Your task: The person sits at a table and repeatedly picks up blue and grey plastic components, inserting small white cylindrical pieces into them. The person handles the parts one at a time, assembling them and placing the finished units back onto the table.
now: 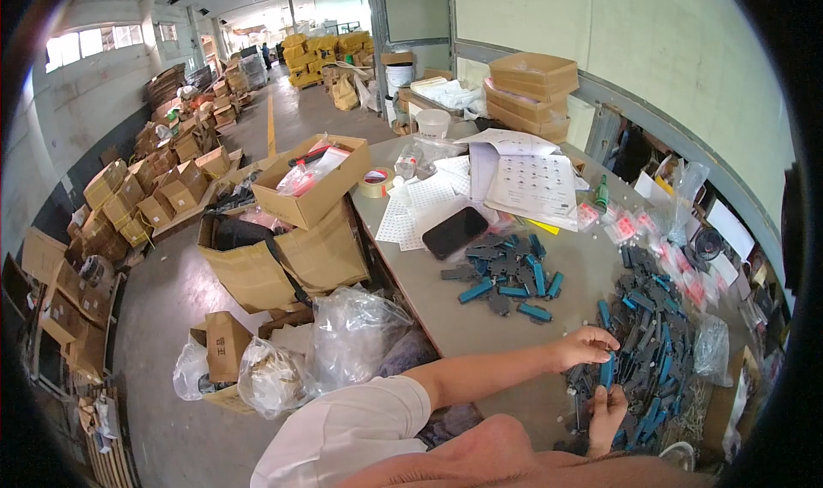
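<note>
Both hands are at the near right of the table, over the left edge of a large pile of blue and dark grey plastic parts (656, 359). A narrow blue plastic piece (608, 371) stands between them. My right hand (607, 412) pinches its near end with thumb and fingers. My left hand (590, 347) is closed, its fingertips curled at the far end of the same piece. Exactly what those fingertips grip is partly hidden. A smaller heap of similar blue and grey parts (514, 274) lies farther off, left of my hands.
A black phone (455, 233), printed sheets (536, 183) and a tape roll (375, 183) lie on the table's far part. Small red pieces in clear bags (630, 227) and a green bottle (602, 194) are at right. Open cartons (283, 269) and plastic bags (356, 325) stand beside the left edge.
</note>
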Tool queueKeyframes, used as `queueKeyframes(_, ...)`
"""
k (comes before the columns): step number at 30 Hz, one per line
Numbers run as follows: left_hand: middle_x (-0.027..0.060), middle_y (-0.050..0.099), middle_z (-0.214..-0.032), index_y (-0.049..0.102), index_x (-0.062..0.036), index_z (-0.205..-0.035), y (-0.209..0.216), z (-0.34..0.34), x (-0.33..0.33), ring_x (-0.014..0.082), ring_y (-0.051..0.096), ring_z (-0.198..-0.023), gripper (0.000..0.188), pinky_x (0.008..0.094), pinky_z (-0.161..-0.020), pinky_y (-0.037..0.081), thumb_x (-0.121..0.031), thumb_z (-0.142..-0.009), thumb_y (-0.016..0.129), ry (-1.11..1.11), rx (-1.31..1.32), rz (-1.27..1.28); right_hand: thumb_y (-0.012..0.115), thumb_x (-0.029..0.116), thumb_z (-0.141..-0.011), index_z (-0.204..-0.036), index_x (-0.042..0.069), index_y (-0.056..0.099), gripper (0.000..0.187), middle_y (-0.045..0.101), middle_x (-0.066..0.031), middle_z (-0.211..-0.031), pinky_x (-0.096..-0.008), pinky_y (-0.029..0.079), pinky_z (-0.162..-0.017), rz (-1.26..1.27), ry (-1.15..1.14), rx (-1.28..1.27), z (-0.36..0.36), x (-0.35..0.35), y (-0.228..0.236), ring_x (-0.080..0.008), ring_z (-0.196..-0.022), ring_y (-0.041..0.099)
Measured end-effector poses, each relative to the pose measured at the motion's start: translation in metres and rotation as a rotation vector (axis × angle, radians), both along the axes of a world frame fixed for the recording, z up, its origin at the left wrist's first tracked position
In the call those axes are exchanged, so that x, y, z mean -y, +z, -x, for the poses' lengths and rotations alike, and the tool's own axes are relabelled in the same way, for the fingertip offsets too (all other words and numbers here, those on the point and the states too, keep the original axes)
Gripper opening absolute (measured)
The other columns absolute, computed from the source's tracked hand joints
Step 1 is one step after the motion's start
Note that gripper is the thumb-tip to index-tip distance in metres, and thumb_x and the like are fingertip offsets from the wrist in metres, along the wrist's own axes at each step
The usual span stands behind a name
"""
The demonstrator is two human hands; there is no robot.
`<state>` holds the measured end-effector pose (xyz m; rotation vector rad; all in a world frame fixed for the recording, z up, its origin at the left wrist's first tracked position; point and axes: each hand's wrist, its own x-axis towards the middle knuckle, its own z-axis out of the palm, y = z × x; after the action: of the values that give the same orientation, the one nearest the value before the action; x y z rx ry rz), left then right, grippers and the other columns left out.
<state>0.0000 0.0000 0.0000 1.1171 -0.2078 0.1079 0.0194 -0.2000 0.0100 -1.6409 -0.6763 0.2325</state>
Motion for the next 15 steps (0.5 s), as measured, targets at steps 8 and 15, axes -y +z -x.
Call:
queueKeyframes(8,0.0019,0.059,-0.101,0.057,-0.0036,-0.115,0.007,-0.004,0.008,0.0117,0.055,-0.093,0.031,0.0284,-0.082,0.047,-0.014,-0.087,0.067,0.043,0.098,-0.084,0.059,0.024,-0.092,-0.07,0.002,0.041,0.037,0.038,-0.0039,-0.059,-0.0294,0.029,-0.048,0.082,-0.097,0.335,-0.002,0.008,0.009,-0.0105,-0.055,0.034)
queueKeyframes(15,0.003,0.061,-0.096,0.057,-0.0089,-0.106,0.008,0.004,0.003,0.0174,0.061,-0.086,0.022,0.033,-0.071,0.055,-0.023,-0.09,0.063,0.072,-0.187,0.037,0.056,0.019,-0.091,-0.081,0.0,0.055,0.022,0.049,-0.017,-0.066,-0.0362,0.04,-0.054,0.207,-0.176,0.295,0.008,-0.015,0.01,-0.0239,-0.056,0.044)
